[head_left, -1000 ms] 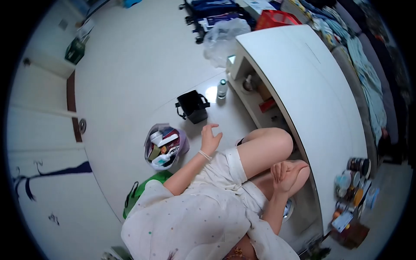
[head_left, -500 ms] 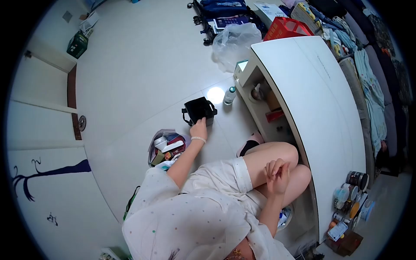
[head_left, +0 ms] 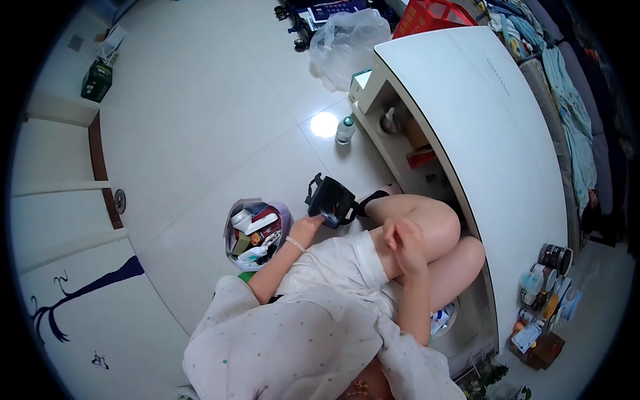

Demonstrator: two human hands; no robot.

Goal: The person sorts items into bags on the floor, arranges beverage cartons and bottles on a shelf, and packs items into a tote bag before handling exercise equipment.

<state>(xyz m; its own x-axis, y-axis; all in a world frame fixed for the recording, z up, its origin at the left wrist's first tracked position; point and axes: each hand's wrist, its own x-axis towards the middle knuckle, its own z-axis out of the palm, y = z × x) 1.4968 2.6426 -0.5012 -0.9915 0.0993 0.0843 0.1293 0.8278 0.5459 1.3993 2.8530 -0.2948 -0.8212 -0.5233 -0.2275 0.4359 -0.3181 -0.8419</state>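
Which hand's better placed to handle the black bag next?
Probably left: the left hand is at the edge of the black bag; the right hand is farther off, over the bent legs.

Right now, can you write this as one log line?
left hand: grip on black bag | right hand: nothing visible held | bottle: upright on floor | stuffed bag: near left hand

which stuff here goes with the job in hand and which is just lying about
Job in hand:
black bag, held by the left hand
perhaps the packed bag beside it

Likely just lying about:
green-capped bottle
clear plastic bag
red bag
jars
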